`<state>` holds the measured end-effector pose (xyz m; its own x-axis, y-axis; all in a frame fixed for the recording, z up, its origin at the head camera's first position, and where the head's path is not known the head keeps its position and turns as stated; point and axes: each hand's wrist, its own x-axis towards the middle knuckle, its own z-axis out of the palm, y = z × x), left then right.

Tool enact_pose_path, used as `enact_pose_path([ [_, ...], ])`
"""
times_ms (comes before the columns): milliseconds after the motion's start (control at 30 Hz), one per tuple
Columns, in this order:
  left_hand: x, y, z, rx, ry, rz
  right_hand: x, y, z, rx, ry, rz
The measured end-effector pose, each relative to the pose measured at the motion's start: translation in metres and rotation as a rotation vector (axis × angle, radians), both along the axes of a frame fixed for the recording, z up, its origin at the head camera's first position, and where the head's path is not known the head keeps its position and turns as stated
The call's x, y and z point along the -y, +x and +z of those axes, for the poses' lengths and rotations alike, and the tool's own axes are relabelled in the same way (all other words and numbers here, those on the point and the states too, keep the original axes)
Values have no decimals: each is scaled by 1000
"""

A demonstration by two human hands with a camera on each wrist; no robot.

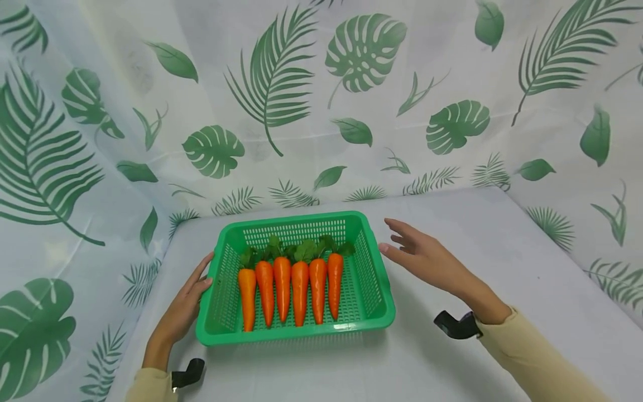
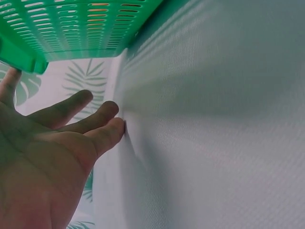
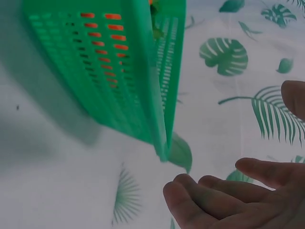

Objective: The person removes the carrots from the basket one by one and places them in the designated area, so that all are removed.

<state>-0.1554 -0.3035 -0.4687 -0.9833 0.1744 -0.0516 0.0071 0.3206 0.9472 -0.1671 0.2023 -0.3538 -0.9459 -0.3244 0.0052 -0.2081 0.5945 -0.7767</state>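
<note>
Green basket (image 1: 346,328) on a white tabletop (image 1: 492,240), between the fingers of a person's two hands, as I see it from the room. Six orange carrots (image 1: 300,287) lie side by side inside, leafy tops (image 1: 306,251) pointing away from the person, tapered ends toward the near rim. The row begins just inward of the left fingers; a stretch of bare basket floor separates its other end from the right fingertips.

Left hand (image 1: 177,312): fingers extended and spread, thumb at the basket's left rim; in the wrist view, three fingers fan out below the rim, near the tabletop. Right hand (image 1: 427,259): fingers slightly bent and close together, thumb set apart from them; thumb and fingertips are just beside the right rim, with a gap between.

Behind the fingers of each hand, a black device (image 1: 457,325) projects at the wrist, next to a beige sleeve (image 1: 540,352). Beyond all the fingertips hangs a pale cloth (image 1: 306,162) printed with green leaves.
</note>
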Motion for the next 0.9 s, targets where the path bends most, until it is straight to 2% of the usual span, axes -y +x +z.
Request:
enact_pose_path([
  [333, -1, 1, -2, -7, 3, -2, 18, -17, 3, 138, -113, 46],
  [567, 1, 1, -2, -13, 7, -8, 29, -25, 3, 274, -216, 105],
  [900, -2, 1, -3, -10, -5, 11, 49, -38, 1, 475, -331, 108],
])
